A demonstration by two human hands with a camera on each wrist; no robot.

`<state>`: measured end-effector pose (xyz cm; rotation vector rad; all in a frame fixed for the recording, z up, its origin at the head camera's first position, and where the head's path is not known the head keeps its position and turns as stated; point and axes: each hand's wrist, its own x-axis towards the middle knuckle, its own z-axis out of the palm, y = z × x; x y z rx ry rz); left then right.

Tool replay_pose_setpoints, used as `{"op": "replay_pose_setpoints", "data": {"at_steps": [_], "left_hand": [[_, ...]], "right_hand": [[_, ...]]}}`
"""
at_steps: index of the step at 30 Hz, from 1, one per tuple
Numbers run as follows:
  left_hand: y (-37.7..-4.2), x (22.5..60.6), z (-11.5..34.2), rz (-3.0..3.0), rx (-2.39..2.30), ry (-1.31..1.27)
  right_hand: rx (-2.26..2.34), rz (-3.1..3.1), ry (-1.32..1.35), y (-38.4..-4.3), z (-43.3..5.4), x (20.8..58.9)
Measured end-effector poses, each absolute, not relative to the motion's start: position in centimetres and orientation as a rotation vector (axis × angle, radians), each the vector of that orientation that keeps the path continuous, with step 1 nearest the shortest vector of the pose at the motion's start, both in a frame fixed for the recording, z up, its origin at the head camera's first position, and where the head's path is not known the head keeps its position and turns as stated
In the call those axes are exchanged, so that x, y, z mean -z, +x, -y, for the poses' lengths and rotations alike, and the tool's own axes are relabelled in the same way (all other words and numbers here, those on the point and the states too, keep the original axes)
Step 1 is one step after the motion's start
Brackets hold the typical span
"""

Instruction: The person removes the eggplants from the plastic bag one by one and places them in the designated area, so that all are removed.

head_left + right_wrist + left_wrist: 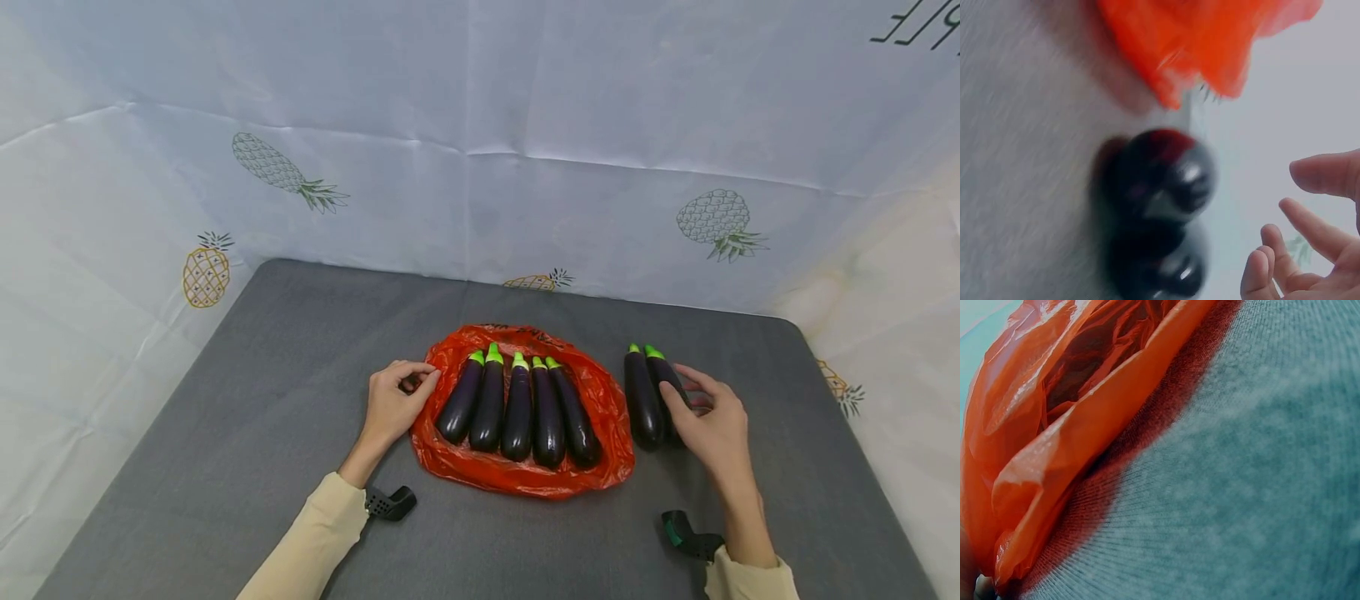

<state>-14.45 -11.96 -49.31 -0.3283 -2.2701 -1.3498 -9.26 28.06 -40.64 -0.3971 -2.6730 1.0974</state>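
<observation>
A red plastic bag point(480, 479) lies spread on the table with several dark purple eggplants point(517, 412) side by side on it, green stem ends pointing away. My left hand point(393, 396) pinches the bag's left edge; in the left wrist view a fingertip shows at the gathered corner of the bag point(1066, 450). To the right of the bag lie two more eggplants point(642, 400), close together. Over the outer one is my right hand point(712, 421), thumb and fingers spread apart. The right wrist view shows this hand point(1316, 250) apart from the eggplants' rounded ends point(1160, 175).
The grey cloth-covered table point(300, 400) extends around the bag. Behind it hangs a pale sheet point(465, 208) printed with pineapples. A black device point(392, 503) is strapped to the left wrist and another point(690, 537) to the right.
</observation>
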Motion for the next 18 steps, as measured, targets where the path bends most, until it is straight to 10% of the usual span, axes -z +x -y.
{"op": "replay_pose_setpoints", "data": {"at_steps": [18], "left_hand": [[-14.5,49.3,12.0,2.284,1.365,-0.320]], "right_hand": [[-1.227,2.613,-0.079,-8.7,-24.2,39.2]]}}
